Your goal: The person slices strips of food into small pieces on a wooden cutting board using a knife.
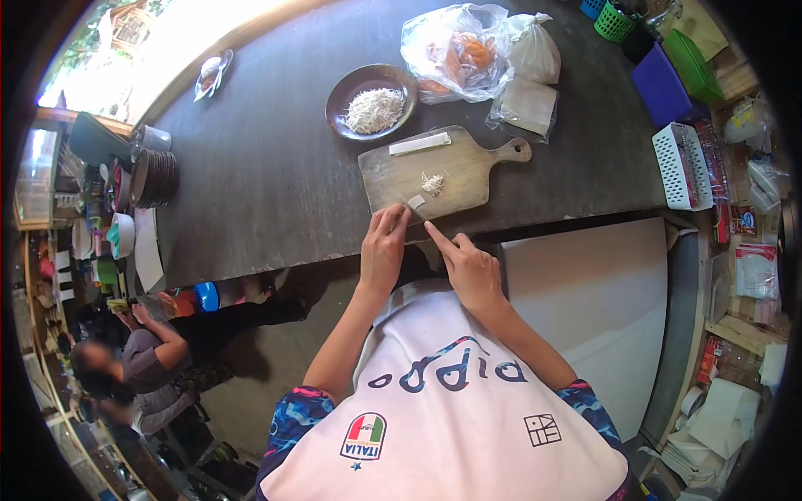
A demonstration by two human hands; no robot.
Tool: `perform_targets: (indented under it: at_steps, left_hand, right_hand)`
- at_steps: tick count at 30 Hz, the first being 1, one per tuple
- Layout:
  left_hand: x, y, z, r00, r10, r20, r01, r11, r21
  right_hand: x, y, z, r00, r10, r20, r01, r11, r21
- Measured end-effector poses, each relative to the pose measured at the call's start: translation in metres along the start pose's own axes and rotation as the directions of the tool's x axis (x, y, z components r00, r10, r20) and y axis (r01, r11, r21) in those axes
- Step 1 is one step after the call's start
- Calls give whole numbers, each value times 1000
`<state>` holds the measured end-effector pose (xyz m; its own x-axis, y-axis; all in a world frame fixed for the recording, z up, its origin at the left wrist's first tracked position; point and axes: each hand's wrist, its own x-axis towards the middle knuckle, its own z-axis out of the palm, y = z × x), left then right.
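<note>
My left hand point(384, 249) is closed at the near edge of the wooden cutting board point(390, 177), its fingertips pinched together; what they hold is hidden. Just beyond them lies a small pale piece point(417, 201). My right hand point(473, 269) has its index finger stretched along the line of a thin dark knife blade point(418, 213), the other fingers curled and the handle hidden. Small pale shreds point(432, 184) sit on the board, with whitish strips point(420, 144) along its far side. Behind the board, a brown bowl point(337, 93) holds a heap of pale shreds point(375, 111).
Plastic bags with orange contents point(470, 55) and a packet of flat pale sheets point(526, 106) lie at the back of the dark table point(259, 159). A white basket point(683, 171) stands right; stacked brown plates point(155, 179) stand left. Another person point(150, 355) is at lower left.
</note>
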<state>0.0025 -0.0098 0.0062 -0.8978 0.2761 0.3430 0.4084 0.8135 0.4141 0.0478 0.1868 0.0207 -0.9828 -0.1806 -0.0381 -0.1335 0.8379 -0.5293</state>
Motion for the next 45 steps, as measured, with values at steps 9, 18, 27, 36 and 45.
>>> perform_targets:
  at_steps: [9,18,27,36,45]
  left_hand:
    - [1,0,-2,1000,0,1,0,1000,-1]
    - [0,2,-2,1000,-5,-10,5,1000,-20]
    - [-3,0,2,999,-26,-20,25,999,-34]
    - [-2,-1,1,1000,-13,-23,13,1000,-9]
    - [-2,0,-1,1000,-9,-30,8,999,-33]
  right_hand:
    - [3,-1,-1,999,-32,-5,32,999,-11]
    - [13,-1,7,997,-56,-60,56,998,-11]
    - [13,-1,9,997,-43,-62,44,999,14]
    - [6,0,4,999,-50,-13,49,998,-43]
    - [-1,-1,-1,999,-29,14,30,998,-51]
